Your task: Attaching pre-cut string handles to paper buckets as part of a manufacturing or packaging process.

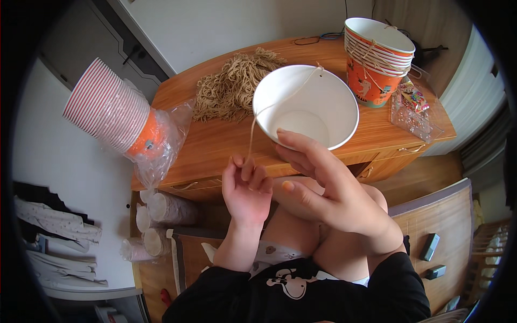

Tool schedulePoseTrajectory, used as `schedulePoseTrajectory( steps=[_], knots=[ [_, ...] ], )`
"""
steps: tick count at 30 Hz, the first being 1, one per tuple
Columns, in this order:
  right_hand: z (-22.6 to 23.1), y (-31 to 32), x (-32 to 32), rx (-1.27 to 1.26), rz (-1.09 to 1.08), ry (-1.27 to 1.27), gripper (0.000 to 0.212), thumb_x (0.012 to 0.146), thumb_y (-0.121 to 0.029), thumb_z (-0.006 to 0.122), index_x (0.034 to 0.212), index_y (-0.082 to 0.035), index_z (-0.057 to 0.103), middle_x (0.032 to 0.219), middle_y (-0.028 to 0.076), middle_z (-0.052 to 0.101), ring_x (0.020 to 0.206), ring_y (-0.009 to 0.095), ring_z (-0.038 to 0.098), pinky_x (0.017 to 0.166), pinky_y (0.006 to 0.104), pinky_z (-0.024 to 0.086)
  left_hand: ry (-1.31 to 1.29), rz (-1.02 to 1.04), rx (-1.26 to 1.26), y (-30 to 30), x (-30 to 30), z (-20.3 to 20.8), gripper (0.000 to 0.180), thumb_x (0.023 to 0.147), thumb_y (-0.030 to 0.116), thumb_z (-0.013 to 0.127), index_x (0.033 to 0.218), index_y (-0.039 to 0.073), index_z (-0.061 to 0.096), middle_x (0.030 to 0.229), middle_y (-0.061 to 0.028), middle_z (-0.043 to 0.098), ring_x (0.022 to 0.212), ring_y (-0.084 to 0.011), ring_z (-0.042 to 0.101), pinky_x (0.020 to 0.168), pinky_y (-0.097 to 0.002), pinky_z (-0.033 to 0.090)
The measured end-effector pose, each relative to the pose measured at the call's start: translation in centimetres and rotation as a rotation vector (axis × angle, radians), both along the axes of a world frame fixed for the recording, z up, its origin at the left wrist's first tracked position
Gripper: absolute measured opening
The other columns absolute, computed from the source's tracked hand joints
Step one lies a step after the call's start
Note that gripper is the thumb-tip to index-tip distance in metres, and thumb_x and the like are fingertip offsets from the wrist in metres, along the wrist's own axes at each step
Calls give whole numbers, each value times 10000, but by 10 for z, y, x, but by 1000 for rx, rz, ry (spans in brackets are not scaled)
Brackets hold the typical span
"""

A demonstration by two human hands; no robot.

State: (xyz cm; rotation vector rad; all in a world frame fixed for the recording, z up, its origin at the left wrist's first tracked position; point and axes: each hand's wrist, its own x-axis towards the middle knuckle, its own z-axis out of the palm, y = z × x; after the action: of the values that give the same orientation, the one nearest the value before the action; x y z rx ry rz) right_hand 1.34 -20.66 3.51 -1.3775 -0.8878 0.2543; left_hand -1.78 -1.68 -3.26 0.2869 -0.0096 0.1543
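Observation:
A white-lined paper bucket (323, 102) stands near the desk's front edge, its mouth tilted toward me. A thin twine cord (251, 132) is tied at its far rim, crosses the mouth and hangs over the left rim. My left hand (246, 191) pinches the cord's lower end between curled fingers. My right hand (336, 188) is at the bucket's near rim, fingers stretched out and thumb apart; whether it touches the bucket I cannot tell. Behind the bucket, to the left, lies a heap of loose tan twine (229, 86).
Orange buckets with twine handles stand nested (371, 78) at the right rear, beside a clear plastic tray (414, 116) with a colourful packet. A plastic-wrapped bucket stack (116, 107) leans at the desk's left end. More wrapped stacks (167, 207) lie below the wooden desk (199, 153).

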Motion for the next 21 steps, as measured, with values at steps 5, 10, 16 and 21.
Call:
schedulePoseTrajectory(
  steps=[5, 10, 16, 21],
  knots=[
    [4, 10, 5, -132, -150, -509, 521, 905, 18, 646, 1408, -20, 516, 1518, 236, 456, 1249, 396, 603, 974, 391, 545, -193, 235, 712, -16, -13, 10, 284, 1061, 303, 476, 923, 68, 556, 753, -17, 496, 644, -102, 449, 562, -261, 384],
    [-1, 14, 6, -69, -202, -500, 412, 883, -4, 665, 1287, -55, 606, 1145, 167, 660, 982, 350, 679, 759, 397, 576, -296, 236, 801, -14, -10, 13, 266, 1054, 267, 505, 942, 37, 579, 775, -28, 522, 648, -99, 450, 585, -245, 392],
    [9, -6, 3, -225, -390, -560, 181, 871, 37, 702, 1035, -38, 682, 909, 126, 663, 836, 301, 669, 727, 369, 538, -332, 175, 640, -12, -6, 27, 311, 1082, 313, 424, 898, 80, 517, 713, 15, 419, 575, -74, 354, 532, -239, 280],
    [16, -26, 2, -292, -441, -561, 144, 848, 39, 709, 967, -42, 694, 884, 113, 659, 829, 304, 656, 729, 369, 536, -252, 174, 559, 0, 2, 37, 321, 1087, 348, 394, 863, 131, 472, 684, 47, 385, 554, -72, 305, 517, -240, 243]
  ],
)
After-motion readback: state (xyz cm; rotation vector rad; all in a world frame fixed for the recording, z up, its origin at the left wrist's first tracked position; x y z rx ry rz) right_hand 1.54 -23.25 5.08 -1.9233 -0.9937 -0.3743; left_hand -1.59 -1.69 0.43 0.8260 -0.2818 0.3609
